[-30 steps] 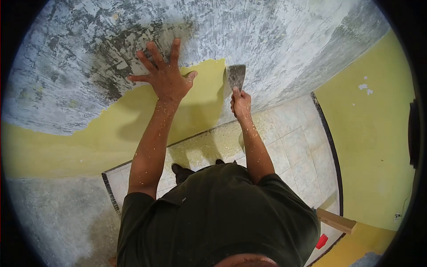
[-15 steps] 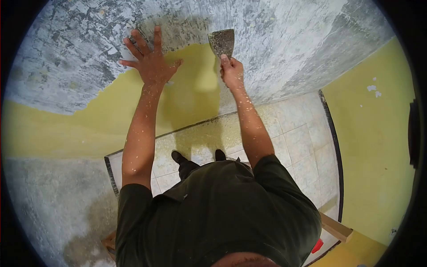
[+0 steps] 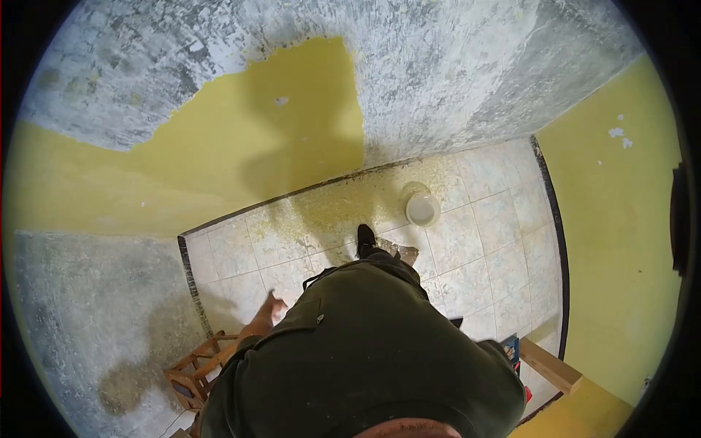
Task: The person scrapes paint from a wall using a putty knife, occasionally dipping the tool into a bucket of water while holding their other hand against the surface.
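My left hand [image 3: 274, 308] hangs low beside my body at the lower left, above the tiled floor [image 3: 460, 241]. Its fingers are partly smeared, and I cannot make out their pose. No part of my right hand shows; my dark shirt covers that side, and the scraper is out of sight. In front stands the wall, with yellow paint [image 3: 292, 131] low down and a scraped grey-white surface [image 3: 438, 66] above and to the right. A pale round bucket [image 3: 423, 209] rests on the floor near the wall.
A wooden stool [image 3: 193, 376] stands at lower left. At lower right are a wooden plank [image 3: 551, 366] and a dark blue object [image 3: 511, 350] beside it. Yellow flakes [image 3: 328, 212] litter the floor along the wall. One dark shoe [image 3: 366, 237] shows below me.
Both hands have left the wall; the left dropped to my side and the right, with the scraper, went out of view. My body has shifted, and the bucket and more of the stool now show.
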Tool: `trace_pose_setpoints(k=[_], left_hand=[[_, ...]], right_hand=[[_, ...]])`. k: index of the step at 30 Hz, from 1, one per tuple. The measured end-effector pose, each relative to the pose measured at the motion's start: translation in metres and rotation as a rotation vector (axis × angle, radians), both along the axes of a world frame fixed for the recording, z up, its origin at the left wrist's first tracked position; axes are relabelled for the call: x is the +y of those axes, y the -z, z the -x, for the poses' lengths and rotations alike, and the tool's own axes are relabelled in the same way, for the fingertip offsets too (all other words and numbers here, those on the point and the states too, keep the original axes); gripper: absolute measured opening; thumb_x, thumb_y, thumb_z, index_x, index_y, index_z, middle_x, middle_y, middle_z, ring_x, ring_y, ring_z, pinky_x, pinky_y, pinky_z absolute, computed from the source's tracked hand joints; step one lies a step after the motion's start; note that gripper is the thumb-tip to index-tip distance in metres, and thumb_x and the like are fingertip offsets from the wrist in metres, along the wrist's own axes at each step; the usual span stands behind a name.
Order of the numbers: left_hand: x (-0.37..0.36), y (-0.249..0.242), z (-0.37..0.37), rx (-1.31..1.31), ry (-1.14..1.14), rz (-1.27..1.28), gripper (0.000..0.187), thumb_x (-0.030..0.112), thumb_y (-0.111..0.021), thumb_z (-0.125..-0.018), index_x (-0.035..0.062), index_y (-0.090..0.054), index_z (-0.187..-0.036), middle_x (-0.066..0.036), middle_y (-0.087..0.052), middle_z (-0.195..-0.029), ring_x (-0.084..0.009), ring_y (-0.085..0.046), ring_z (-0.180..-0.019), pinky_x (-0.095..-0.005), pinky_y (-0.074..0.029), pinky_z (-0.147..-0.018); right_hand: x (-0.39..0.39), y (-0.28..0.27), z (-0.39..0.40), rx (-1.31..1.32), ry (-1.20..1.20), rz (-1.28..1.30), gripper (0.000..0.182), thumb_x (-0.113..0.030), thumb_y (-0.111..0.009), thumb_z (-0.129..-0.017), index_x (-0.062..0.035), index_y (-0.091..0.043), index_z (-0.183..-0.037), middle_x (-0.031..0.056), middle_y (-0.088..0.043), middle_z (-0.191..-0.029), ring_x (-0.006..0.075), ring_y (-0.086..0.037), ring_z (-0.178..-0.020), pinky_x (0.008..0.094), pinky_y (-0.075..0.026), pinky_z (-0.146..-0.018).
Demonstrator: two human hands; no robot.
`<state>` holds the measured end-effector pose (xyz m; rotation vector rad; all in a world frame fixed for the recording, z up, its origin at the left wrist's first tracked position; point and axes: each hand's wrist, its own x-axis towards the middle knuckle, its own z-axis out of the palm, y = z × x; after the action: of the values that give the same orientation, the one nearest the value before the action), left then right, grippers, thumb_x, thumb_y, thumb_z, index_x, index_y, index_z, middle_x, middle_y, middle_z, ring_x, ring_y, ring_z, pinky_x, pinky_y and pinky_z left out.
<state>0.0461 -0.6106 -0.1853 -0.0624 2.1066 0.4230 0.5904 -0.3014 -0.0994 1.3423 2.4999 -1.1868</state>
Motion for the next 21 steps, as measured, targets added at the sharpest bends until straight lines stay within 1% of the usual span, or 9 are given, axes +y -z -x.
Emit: trace_pose_setpoints(k=[3,7,8,9,12,13,17,20,21], left_hand=[[-0.089,0.044,0.011,-0.314,-0.083,-0.050,0.033,0.033,-0.048,-0.096,0.0095,-0.061,-0.115,-0.014,-0.064,-0.105,-0.0300,-0.064,-0.097,-0.0498,-0.052,-0.084],[-0.076,0.077,-0.007,-0.811,-0.232,-0.143,0.040,0.032,-0.036,-0.102,0.0108,-0.048,-0.134,-0.016,-0.061,-0.122,-0.0316,-0.063,-0.104,-0.0536,-0.054,-0.083],[-0.053,0.026,-0.021,-0.259,0.254,-0.366,0.032,0.027,-0.056,-0.093,0.0033,-0.065,-0.112,-0.014,-0.072,-0.102,-0.0251,-0.069,-0.088,-0.0417,-0.055,-0.076],[-0.028,0.016,-0.020,-0.081,0.387,-0.450,0.030,0.022,-0.065,-0.086,0.0023,-0.069,-0.108,-0.011,-0.073,-0.095,-0.0205,-0.069,-0.081,-0.0353,-0.055,-0.072],[0.052,-0.094,-0.060,0.013,0.314,-0.655,0.036,0.022,-0.064,-0.087,0.0036,-0.067,-0.118,-0.007,-0.072,-0.092,-0.0157,-0.064,-0.079,-0.0329,-0.052,-0.072],[0.069,-0.145,-0.083,-0.089,0.290,-0.868,0.041,0.024,-0.066,-0.088,0.0045,-0.064,-0.123,-0.002,-0.064,-0.082,-0.0123,-0.056,-0.072,-0.0310,-0.048,-0.069],[0.100,-0.321,-0.167,-0.570,0.494,-1.505,0.049,0.027,-0.068,-0.087,0.0045,-0.060,-0.130,0.004,-0.048,-0.074,-0.0081,-0.041,-0.069,-0.0261,-0.037,-0.070],[0.086,-0.425,-0.215,-1.015,0.777,-1.762,0.084,0.065,-0.086,-0.057,-0.0015,-0.062,-0.103,-0.002,-0.054,-0.074,-0.0183,-0.052,-0.068,-0.0399,-0.041,-0.072],[0.084,-0.463,-0.239,-1.122,0.767,-2.018,0.079,0.064,-0.083,-0.064,-0.0023,-0.065,-0.102,-0.006,-0.056,-0.069,-0.0212,-0.052,-0.062,-0.0402,-0.039,-0.065]], right_hand=[[-0.067,0.019,-0.021,0.096,0.192,0.255,0.060,-0.059,-0.056,-0.089,-0.0028,-0.063,-0.109,0.0153,-0.067,-0.097,0.0270,-0.064,-0.089,0.0412,-0.047,-0.078],[-0.160,0.039,-0.097,0.202,0.427,0.569,0.060,-0.062,-0.052,-0.090,-0.0037,-0.065,-0.096,0.0179,-0.067,-0.084,0.0292,-0.066,-0.079,0.0420,-0.048,-0.069],[-0.178,0.046,-0.124,0.225,0.476,0.642,0.060,-0.062,-0.051,-0.090,-0.0039,-0.066,-0.092,0.0185,-0.067,-0.081,0.0298,-0.066,-0.076,0.0422,-0.049,-0.067],[-0.197,0.050,-0.156,0.243,0.524,0.719,0.061,-0.063,-0.050,-0.091,-0.0041,-0.066,-0.089,0.0191,-0.067,-0.078,0.0303,-0.067,-0.074,0.0423,-0.049,-0.064],[-0.130,0.130,-0.192,-0.263,0.954,0.783,0.039,-0.048,-0.068,-0.086,-0.0093,-0.066,-0.081,0.0109,-0.061,-0.065,0.0215,-0.060,-0.055,0.0428,-0.047,-0.050],[-0.105,0.067,-0.158,-0.095,0.937,0.593,0.046,-0.050,-0.065,-0.088,-0.0108,-0.055,-0.065,0.0051,-0.050,-0.052,0.0178,-0.049,-0.042,0.0374,-0.039,-0.040],[-0.048,-0.054,-0.104,0.249,0.940,0.163,0.033,-0.035,-0.067,-0.089,-0.0050,-0.057,-0.083,0.0025,-0.051,-0.057,0.0145,-0.049,-0.044,0.0328,-0.039,-0.041],[-0.041,-0.076,-0.110,0.257,0.918,0.110,0.032,-0.036,-0.067,-0.089,-0.0062,-0.056,-0.082,0.0017,-0.051,-0.057,0.0142,-0.048,-0.044,0.0316,-0.038,-0.041],[-0.046,-0.077,-0.115,0.241,0.901,0.113,0.032,-0.036,-0.067,-0.089,-0.0062,-0.056,-0.082,0.0017,-0.051,-0.057,0.0142,-0.048,-0.044,0.0316,-0.038,-0.041]])
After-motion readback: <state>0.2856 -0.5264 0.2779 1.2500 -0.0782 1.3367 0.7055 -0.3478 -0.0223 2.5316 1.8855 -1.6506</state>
